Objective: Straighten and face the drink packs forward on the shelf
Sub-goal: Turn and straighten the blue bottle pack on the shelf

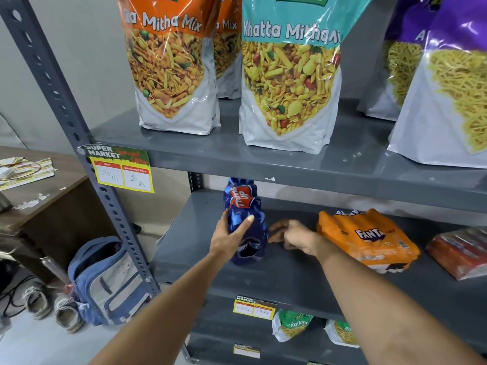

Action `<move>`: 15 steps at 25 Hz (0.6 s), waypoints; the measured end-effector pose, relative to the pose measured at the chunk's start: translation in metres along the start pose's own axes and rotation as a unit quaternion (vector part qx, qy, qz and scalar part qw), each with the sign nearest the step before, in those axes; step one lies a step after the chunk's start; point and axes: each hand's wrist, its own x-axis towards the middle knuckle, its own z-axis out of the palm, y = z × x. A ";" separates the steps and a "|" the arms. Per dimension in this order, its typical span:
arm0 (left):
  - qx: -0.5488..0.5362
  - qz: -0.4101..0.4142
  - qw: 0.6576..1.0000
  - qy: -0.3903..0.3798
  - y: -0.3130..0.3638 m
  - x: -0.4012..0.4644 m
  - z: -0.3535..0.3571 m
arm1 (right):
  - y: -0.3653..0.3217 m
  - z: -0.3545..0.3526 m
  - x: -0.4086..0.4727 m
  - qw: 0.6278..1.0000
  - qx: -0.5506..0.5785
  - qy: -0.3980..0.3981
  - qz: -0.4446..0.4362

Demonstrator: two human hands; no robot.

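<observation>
Left hand: your left hand (228, 235) wraps the lower middle of the blue Thums Up pack (245, 219), thumb on its left edge and fingers pressed flat across its front.
Blue pack: it stands upright on the middle shelf (290, 280) inside your grasp, its red logo above your fingers and turned partly toward you, its base just below your palm.
Right hand: your right hand (292, 234) reaches in just to the right of that grasp, fingers curled loosely near the back right side of the blue pack; you cannot tell whether they touch it or close on anything.
Orange pack: the Fanta pack (369, 241) lies on its side immediately right of your right wrist, logo up and skewed.
Red pack: another drink pack (461, 251) lies flat farther right, well apart from both hands.
Above your grasp: the upper shelf (290, 159) carries tall snack bags (290, 83) facing you.
Left of your grasp: a price tag (121, 169) sticks to the shelf upright (79, 143).
Below and left of your grasp: a blue backpack (105, 280) leans on the floor by the frame.
</observation>
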 end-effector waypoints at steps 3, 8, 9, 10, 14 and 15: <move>-0.005 -0.015 0.997 -0.070 0.003 0.015 -0.024 | -0.017 -0.004 0.008 0.999 0.043 -0.009 0.000; 0.015 -0.015 0.993 -0.116 0.012 0.029 -0.058 | -0.058 -0.011 0.022 0.968 -0.162 0.135 -0.133; 0.009 -0.016 0.995 -0.100 0.013 0.030 -0.063 | -0.064 -0.011 0.026 0.956 -0.217 0.133 -0.148; 0.002 -0.020 0.996 -0.082 0.014 0.031 -0.066 | -0.069 -0.011 0.031 0.946 -0.257 0.121 -0.159; -0.014 -0.046 0.999 0.014 0.027 0.037 -0.071 | -0.075 -0.012 0.036 0.925 -0.319 0.099 -0.182; -0.010 -0.055 0.998 0.042 0.031 0.041 -0.071 | -0.072 -0.012 0.036 0.922 -0.314 0.125 -0.188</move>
